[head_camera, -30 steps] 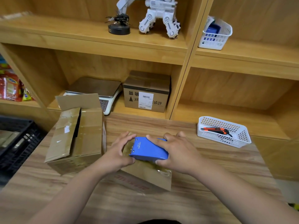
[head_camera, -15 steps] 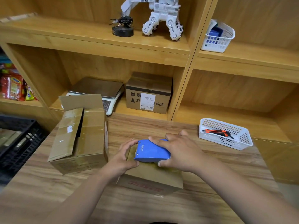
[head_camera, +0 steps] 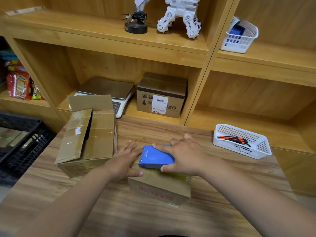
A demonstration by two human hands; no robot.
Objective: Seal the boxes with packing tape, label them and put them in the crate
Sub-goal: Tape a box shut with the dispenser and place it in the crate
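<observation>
A small cardboard box (head_camera: 160, 187) with red print lies on the wooden table in front of me. On its top sits a blue tape dispenser (head_camera: 154, 159), which my right hand (head_camera: 185, 155) grips from the right side. My left hand (head_camera: 124, 160) rests flat on the box's left top edge, fingers straight beside the dispenser. Shiny tape shows on the box top under the dispenser. A larger cardboard box (head_camera: 89, 135) with loose flaps stands to the left. A black crate (head_camera: 20, 141) sits at the far left, below table height.
A white basket (head_camera: 256, 147) holding an orange utility knife (head_camera: 234, 139) stands at the table's right. In the shelf behind are a weighing scale (head_camera: 111, 93) and a labelled cardboard box (head_camera: 161, 95). A second white basket (head_camera: 239, 37) and robot models sit higher up.
The small box has been turned square to me. The dispenser and my right hand have shifted right along its top, and my left hand's fingers have straightened onto the box.
</observation>
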